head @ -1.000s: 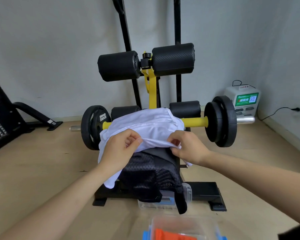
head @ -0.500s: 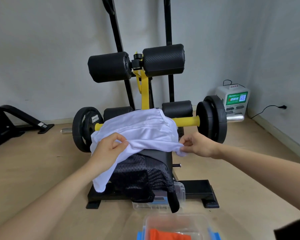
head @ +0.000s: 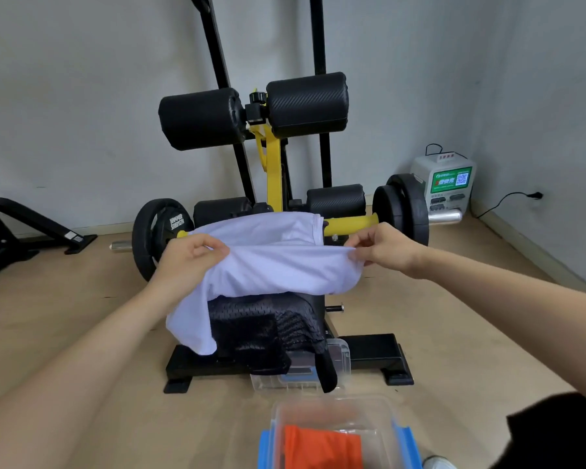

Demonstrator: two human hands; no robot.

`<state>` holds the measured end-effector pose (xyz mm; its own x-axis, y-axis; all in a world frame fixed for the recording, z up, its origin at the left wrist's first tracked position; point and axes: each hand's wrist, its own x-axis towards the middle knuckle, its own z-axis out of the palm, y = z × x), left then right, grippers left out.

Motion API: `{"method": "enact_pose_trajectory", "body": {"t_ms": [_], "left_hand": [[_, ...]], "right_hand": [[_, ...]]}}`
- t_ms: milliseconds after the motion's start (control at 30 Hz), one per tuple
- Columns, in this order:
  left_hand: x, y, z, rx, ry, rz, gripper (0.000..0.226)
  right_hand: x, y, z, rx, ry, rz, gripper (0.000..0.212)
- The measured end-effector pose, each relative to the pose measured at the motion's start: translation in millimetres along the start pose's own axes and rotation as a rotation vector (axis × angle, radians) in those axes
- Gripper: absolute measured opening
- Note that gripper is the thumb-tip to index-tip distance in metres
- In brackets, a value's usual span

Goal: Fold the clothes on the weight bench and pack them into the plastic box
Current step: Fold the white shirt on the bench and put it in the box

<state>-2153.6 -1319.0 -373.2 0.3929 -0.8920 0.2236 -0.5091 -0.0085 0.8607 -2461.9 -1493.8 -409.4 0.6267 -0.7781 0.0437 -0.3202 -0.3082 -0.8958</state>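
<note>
Bench (head: 313,301): black weight bench with yellow frame stands mid-room on the wooden floor (head: 65,299), foam rollers up top, plate-loaded bar across the far end. I see its near end mostly covered by clothing.

White garment (head: 278,265): draped over the bench, spread wide between both hands, one corner hanging down the left side toward the floor. Near edge is lifted clear of the padding.

Black mesh garment (head: 251,330): lies under the white one on the bench, hanging over the near end, its lower edge reaching down onto a clear lid (head: 339,360) on the floor against the bench foot.

Plastic box (head: 335,431): clear, blue clips at the sides, on the floor at the bottom of view, nearer to me than the bench. An orange garment (head: 322,448) lies inside. Image is blurred there.

Left hand (head: 190,262): closed, fingers pinching the white garment's near edge at its left end.

Right hand (head: 383,250): closed, thumb and fingers pinching the same edge at its right end.

Hands are well apart, cloth stretched between them.
</note>
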Motion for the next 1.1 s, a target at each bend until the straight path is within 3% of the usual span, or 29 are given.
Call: {"method": "enact_pose_trajectory", "body": {"t_ms": [267, 567, 733, 867, 933, 1100], "left_hand": [[53.4, 8.2, 25.1, -0.013, 0.281, 0.089, 0.011], [102.3, 4.1, 43.1, -0.042, 0.378, 0.108, 0.007], [115.1, -17.0, 39.2, -0.022, 0.306, 0.044, 0.008], [114.7, -42.4, 31.1, -0.007, 0.114, -0.090, 0.020], [110.5, -46.3, 25.2, -0.018, 0.071, -0.139, 0.032], [94.8, -35.7, 7.7, 0.113, 0.020, -0.050, 0.033]], "right_hand": [[46.0, -5.4, -5.1, -0.257, 0.413, -0.050, 0.011], [92.4, -15.4, -10.1, 0.010, 0.627, 0.071, 0.015], [99.1, -7.7, -4.5, 0.031, 0.561, 0.068, 0.012], [95.3, 1.7, 7.4, -0.079, 0.240, 0.118, 0.061], [94.4, 0.6, 13.1, -0.148, 0.197, 0.114, 0.072], [89.7, -21.8, 34.4, -0.303, 0.264, -0.130, 0.040]]}}
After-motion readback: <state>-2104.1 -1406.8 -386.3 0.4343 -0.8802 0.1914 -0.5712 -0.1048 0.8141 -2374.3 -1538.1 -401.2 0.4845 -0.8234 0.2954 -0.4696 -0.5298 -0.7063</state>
